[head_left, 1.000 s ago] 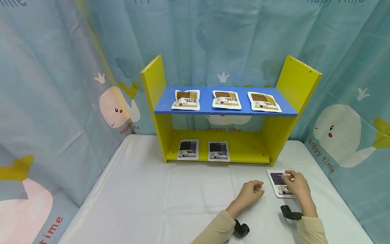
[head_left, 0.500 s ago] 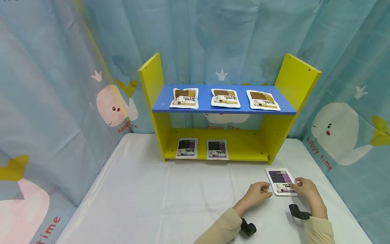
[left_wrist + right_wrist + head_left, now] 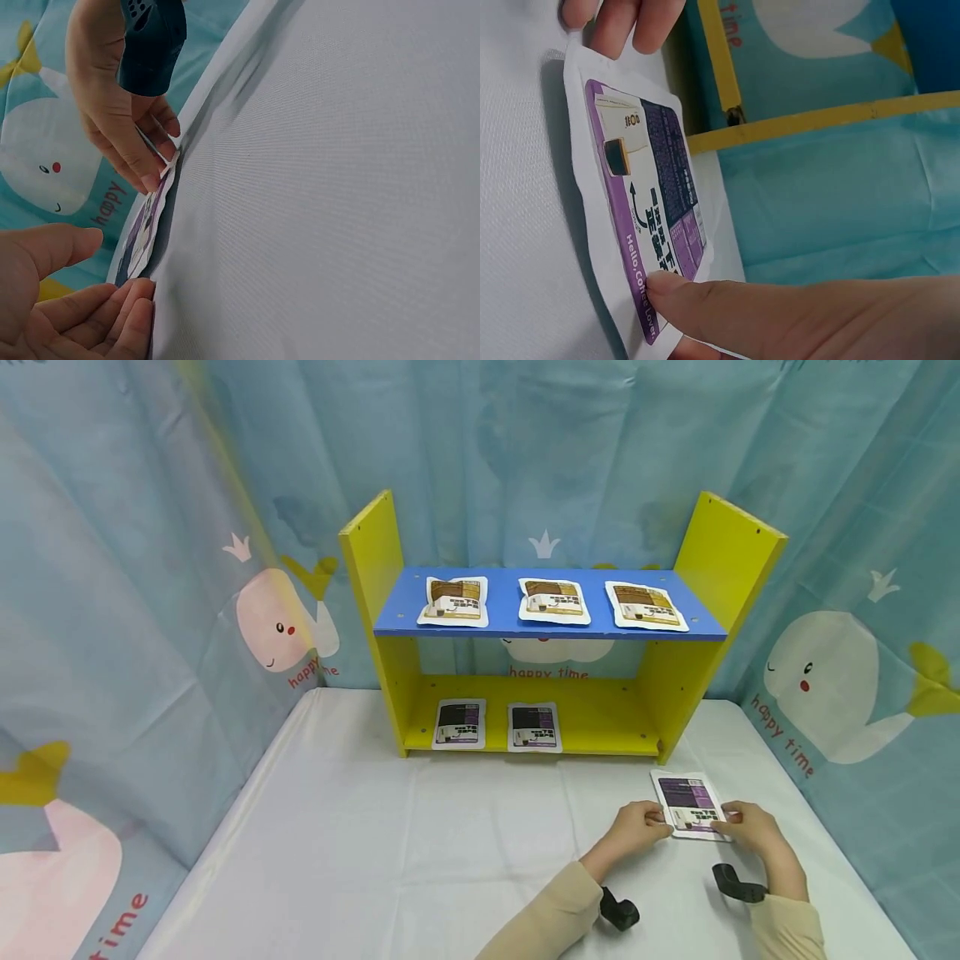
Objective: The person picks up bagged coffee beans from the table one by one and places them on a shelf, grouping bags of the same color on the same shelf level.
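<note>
A flat white coffee packet (image 3: 688, 806) with a purple and black label lies at the table's right, its near edge slightly raised in the right wrist view. My right hand (image 3: 756, 831) pinches its near right corner, thumb (image 3: 705, 300) on the label and fingers underneath, mostly hidden. At the opposite edge is my left hand (image 3: 633, 831); its fingertips (image 3: 139, 300) touch or nearly touch the packet, while the thumb (image 3: 75, 244) stands apart from it.
Behind stands a shelf unit with yellow sides (image 3: 738, 552). Several brown-labelled packets, one being the middle packet (image 3: 554, 602), lie on its blue board (image 3: 502, 581). Two purple-labelled packets (image 3: 460, 724) lie left and centre on the yellow lower board (image 3: 600, 718). A patterned curtain (image 3: 525, 460) surrounds the table.
My left hand has moved right to the packet's left edge. My right hand has shifted from over the label to the near right corner and now pinches it.
</note>
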`<control>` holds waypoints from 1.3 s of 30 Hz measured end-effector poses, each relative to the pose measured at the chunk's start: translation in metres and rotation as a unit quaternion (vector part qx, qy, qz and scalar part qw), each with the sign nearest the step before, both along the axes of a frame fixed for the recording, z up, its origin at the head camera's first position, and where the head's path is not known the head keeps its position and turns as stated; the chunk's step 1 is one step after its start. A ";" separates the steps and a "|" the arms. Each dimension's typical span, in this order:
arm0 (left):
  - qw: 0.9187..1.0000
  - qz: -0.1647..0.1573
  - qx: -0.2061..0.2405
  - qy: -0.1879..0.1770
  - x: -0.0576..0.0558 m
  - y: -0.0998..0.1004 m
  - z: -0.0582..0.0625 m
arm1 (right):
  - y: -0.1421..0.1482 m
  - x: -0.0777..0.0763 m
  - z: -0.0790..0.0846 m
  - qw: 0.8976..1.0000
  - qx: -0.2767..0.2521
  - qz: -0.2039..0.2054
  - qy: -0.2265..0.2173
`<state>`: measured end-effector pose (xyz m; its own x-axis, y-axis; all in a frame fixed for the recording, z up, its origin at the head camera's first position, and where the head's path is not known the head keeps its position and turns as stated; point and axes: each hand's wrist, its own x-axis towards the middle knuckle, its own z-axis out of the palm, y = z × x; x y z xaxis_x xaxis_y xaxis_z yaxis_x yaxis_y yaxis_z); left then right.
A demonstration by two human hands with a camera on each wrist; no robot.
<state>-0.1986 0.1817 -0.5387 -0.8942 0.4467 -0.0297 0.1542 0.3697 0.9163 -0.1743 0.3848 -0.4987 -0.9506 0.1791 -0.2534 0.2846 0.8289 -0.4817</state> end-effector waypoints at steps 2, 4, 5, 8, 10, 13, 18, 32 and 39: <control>1.000 0.005 0.003 -0.002 0.001 0.000 0.001 | 0.000 0.000 0.000 1.000 -0.002 0.001 0.002; 1.000 0.017 0.016 -0.005 0.001 0.001 0.001 | 0.000 0.000 0.000 1.000 -0.002 0.001 0.005; 0.999 0.026 0.024 -0.007 0.002 0.001 0.002 | 0.000 0.000 -0.001 1.000 -0.001 0.004 0.008; 0.996 0.059 0.063 -0.014 0.004 0.002 0.002 | 0.001 -0.001 -0.003 1.000 -0.014 0.007 0.013; 0.993 0.084 0.081 -0.010 0.005 0.002 0.001 | 0.000 -0.001 -0.005 0.999 -0.027 0.007 0.016; 0.988 0.116 0.104 0.004 0.006 0.001 -0.003 | -0.002 -0.001 -0.008 0.998 -0.054 0.006 0.020; 0.979 0.144 0.142 0.024 0.004 -0.004 -0.010 | -0.004 0.000 -0.007 0.996 -0.078 0.014 0.035; 0.967 0.155 0.200 -0.004 0.001 -0.021 -0.007 | -0.019 -0.003 -0.001 0.994 -0.100 0.017 0.040; 0.966 0.165 0.199 0.018 0.000 -0.030 0.000 | -0.028 -0.006 0.006 0.993 -0.111 0.012 0.048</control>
<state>-0.1987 0.1515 -0.5388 -0.9871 0.1058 0.1203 0.1234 0.0234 0.9921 -0.1808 0.3566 -0.4929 -0.9757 0.1058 -0.1920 0.2097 0.7053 -0.6771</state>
